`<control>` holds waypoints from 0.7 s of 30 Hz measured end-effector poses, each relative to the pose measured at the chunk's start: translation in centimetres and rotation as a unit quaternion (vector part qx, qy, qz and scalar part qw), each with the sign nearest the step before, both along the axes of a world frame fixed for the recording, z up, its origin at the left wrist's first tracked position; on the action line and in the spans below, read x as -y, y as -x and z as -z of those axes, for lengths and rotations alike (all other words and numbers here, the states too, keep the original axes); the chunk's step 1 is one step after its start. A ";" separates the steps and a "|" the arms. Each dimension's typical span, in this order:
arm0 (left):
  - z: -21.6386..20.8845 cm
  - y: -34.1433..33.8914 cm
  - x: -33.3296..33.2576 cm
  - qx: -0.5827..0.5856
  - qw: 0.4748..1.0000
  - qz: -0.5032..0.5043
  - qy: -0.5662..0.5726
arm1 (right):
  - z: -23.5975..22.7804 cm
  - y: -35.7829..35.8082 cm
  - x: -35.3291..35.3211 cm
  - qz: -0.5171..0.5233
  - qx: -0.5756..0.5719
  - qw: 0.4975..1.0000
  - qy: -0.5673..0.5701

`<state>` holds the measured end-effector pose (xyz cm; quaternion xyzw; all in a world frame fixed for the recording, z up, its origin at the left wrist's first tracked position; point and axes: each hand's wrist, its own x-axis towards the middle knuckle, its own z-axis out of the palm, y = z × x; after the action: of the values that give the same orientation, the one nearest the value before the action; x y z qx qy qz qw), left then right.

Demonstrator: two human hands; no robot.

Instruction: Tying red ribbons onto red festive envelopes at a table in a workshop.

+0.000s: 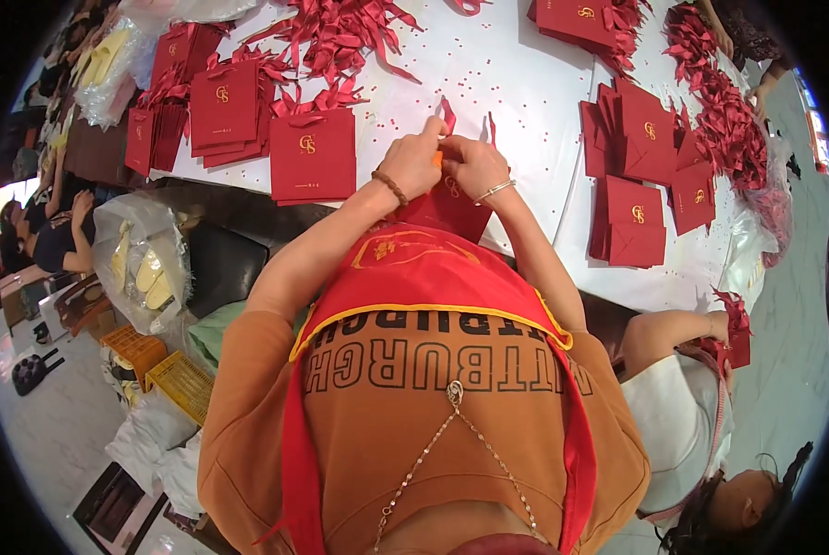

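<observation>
A red paper gift bag (pixel 444 208) with a gold emblem lies at the table's near edge, under both of my hands. My left hand (pixel 413 159) is closed at its top edge, its fingers pinched at a red ribbon (pixel 449 115) that sticks up from the bag. Against it, my right hand (pixel 479 168) is curled with its fingertips bent in toward the left ones. What those right fingertips hold is hidden. A small orange piece (pixel 437 161) shows between the two hands; I cannot tell what it is. Another ribbon end (pixel 491 128) rises just beyond my right hand.
Stacked red gift bags (pixel 313 166) stand at the left, with more bag stacks (pixel 635 222) at the right. Loose red ribbons (pixel 336 37) are heaped at the back. Red dots litter the white table (pixel 535 139). A co-worker (pixel 678 398) sits close on my right.
</observation>
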<state>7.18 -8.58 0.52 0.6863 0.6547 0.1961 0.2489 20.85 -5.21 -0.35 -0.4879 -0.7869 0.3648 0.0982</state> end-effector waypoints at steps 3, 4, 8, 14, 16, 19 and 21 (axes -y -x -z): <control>1.3 2.0 -0.2 0.284 0.949 -0.033 0.134 | 0.4 -0.4 0.0 -0.017 -0.018 0.999 0.020; 1.2 2.5 -0.3 0.284 0.949 -0.033 0.135 | 0.5 -0.3 0.1 -0.017 -0.049 0.999 -0.003; -0.5 2.8 -0.9 0.230 0.966 -0.006 0.120 | 1.0 -0.7 0.0 -0.039 -0.090 0.995 -0.011; -0.9 3.7 -2.7 -0.036 0.996 0.079 0.025 | -0.8 -1.3 1.5 -0.027 0.051 0.992 -0.108; -1.0 4.0 -3.7 -0.100 0.983 0.112 0.107 | -1.0 -1.1 1.6 -0.032 0.018 0.991 -0.127; 0.0 4.9 -5.8 -0.038 0.947 0.213 0.239 | -1.0 -1.1 1.8 -0.043 -0.020 0.988 -0.144; 0.7 5.5 -7.1 0.072 0.894 0.300 0.324 | -1.1 -1.1 1.8 -0.047 -0.026 0.988 -0.143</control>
<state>1.63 -1.44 -0.15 0.7157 0.4251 -0.0619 0.5506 21.96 -7.02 0.80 -0.4219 -0.8499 0.2657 0.1704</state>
